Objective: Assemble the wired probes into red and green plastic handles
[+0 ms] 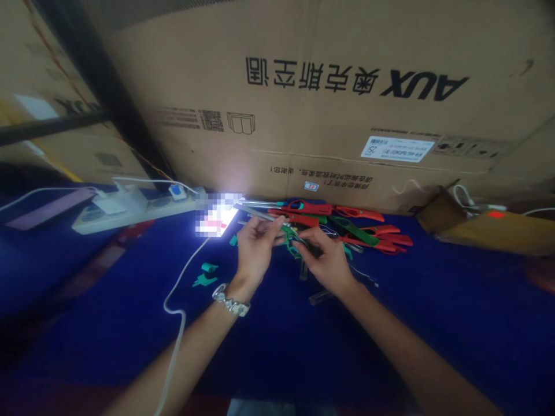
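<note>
My left hand (255, 240) and right hand (325, 254) are pinching a small green plastic assembly (288, 233) between them — a slim silver metal tube (260, 214) is slanting away leftward, nearer my left.

The scene is dim, and its brightest spot is the glowing screen (230, 211), burnt out to white, with coarse pixel blocks over its left part. A pale, hazy glow spreads onto the cardboard box (303, 121) just above the screen. Below it, the blue cloth (130, 300) sinks into deep shadow. Right of the screen, the small green parts (288, 232) look soft; much farther right, the yellow box (498, 232) is blurred and stretched.
</note>
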Demonstrator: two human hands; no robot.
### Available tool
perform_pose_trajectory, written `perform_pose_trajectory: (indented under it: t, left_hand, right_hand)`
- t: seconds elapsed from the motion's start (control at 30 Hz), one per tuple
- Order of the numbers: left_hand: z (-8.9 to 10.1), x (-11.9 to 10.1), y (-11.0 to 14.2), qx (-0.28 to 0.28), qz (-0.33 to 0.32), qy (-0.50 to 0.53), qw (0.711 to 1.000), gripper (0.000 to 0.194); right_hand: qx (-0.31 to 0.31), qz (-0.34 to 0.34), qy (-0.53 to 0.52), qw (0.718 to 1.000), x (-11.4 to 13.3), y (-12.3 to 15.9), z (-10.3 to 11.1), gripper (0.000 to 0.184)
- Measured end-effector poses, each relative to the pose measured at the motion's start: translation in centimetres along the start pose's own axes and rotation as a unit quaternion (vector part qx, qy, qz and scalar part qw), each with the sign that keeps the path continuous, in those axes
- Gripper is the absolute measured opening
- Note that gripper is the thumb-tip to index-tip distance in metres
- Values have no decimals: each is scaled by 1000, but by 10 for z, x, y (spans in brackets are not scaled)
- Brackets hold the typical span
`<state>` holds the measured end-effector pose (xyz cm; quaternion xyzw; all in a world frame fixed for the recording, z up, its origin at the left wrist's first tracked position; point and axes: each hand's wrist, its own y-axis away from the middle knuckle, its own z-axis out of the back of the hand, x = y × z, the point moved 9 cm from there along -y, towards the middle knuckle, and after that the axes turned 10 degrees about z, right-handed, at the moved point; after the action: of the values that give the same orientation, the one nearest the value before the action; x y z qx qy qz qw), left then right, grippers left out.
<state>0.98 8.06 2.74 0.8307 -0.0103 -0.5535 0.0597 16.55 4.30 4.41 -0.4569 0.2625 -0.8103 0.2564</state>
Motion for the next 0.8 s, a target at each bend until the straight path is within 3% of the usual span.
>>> perform_pose_trajectory:
  t: [0.27,0.43,0.6,0.8]
  left_hand:
    - [1,13,-8,23,28,-21,999,41]
    - [-14,14,-2,96,1,-112,989,30]
    - [-25,10,5,170,-6,-116,979,24]
    - [-24,12,5,173,-8,-133,976,19]
  right_hand:
    - [-16,7,-31,999,3,-3,0,10]
    - [-5,-35,-15,999,-2,-1,3,11]
    - [-21,-49,-47,997,0,-2,7,25]
    - [-34,-51,-35,997,2,-4,10,30]
